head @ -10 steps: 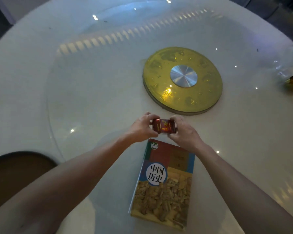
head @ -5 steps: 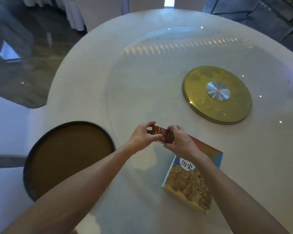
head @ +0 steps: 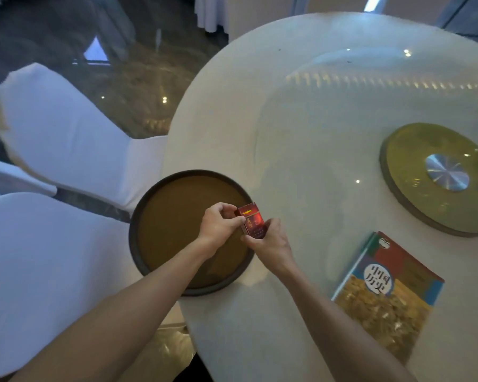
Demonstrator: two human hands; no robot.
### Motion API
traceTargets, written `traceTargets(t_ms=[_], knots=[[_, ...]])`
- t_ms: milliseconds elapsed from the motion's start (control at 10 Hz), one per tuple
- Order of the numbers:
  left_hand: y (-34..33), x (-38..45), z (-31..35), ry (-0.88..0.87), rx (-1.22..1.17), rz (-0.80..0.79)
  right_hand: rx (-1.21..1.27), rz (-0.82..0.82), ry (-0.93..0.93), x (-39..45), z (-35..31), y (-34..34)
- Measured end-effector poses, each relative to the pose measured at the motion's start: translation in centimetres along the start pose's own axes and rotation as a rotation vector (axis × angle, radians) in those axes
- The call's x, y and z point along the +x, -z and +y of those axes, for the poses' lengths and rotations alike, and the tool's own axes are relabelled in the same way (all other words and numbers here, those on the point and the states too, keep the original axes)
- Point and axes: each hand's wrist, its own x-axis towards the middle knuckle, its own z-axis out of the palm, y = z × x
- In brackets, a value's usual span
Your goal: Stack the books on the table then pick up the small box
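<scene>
1. Most of the frame is being filled by the round white table (head: 301, 111), with white-covered chairs (head: 61, 128) being seen off its left edge.
2. Set into the table's middle, a gold turntable disc (head: 414, 194) is being caught at the right, well apart from the hands.
3. At the near left rim, a round brown tray (head: 174, 221) is being overhung by both wrists, and part of it looks to be jutting past the table's edge.
4. Over on the right, the books (head: 389, 293) are being left lying flat as a stack; only the top cover is being shown fully, with another edge peeking out beneath, so the stacking is being judged done.
5. The left hand (head: 218, 224) is being curled round the small box (head: 251, 220), thumb and fingers pinching its upper left side.
6. The right hand (head: 271, 244) is being closed on the box's lower end from the right.
7. The small red box itself is being held upright, clear of the table, above the tray's right rim.
8. Trouble is being watched for: a fingertip pinch is being relied on, so a slip while one hand lets go could be sending the box onto the tray or off the table's edge.
</scene>
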Motion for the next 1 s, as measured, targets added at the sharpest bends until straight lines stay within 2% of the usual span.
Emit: traceTargets(t_ms=[200, 300, 400, 600, 800, 900, 1000], knots=[[4.8, 1.1, -4.4, 0.087, 0.003, 0.074, 0.113, -0.136, -0.066, 0.2, -1.5, -5.8], [5.9, 1.6, -6.0, 0.089, 0.017, 0.167, 0.143, -0.201, -0.067, 0.0, -2.0, -8.2], [6.1, 2.2, -7.1, 0.114, 0.038, 0.188, 0.143, -0.219, -0.073, 0.0, -2.3, -9.2], [6.6, 2.3, -8.8, 0.151, 0.116, 0.139, 0.1, -0.271, -0.084, 0.6, -2.3, -10.2], [6.5, 2.0, -8.2, 0.077, 0.211, 0.14, 0.075, -0.327, -0.123, 1.2, -2.1, -9.7], [6.3, 2.2, -6.6, -0.094, 0.351, 0.149, -0.119, -0.212, -0.048, 1.1, -2.2, -7.9], [5.4, 2.1, -5.3, -0.185, 0.468, 0.06, -0.287, -0.082, 0.015, 0.8, -1.6, -6.2]])
